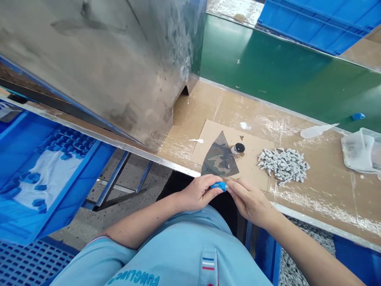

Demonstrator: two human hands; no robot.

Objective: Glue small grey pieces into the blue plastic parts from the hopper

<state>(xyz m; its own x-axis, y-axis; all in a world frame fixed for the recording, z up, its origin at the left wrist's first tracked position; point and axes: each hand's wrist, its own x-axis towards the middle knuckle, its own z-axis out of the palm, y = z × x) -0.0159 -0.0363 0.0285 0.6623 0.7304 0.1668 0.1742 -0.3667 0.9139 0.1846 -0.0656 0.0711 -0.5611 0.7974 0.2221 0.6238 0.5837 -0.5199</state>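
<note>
The left grip (198, 193) is clamping a small blue plastic piece (218, 186), and the right grip (248, 202) is pinching its pale tip (226, 186) with the fingertips, so the hands are almost touching. Working this close together and with short fingertip holds seems the steadiest way to handle so small a piece. The piece is hovering just above the near edge of a cardboard sheet (256, 174) on the tabletop (324, 202). A camouflage-patterned fabric triangle (220, 157) is lying on the cardboard, beside a small black-capped jar (238, 148). A heap of grey pieces (282, 165) is sitting nearby. Farther out, a green conveyor belt (282, 67) is running behind the tabletop, and a blue crate (56, 159) is standing off to the left.
</note>
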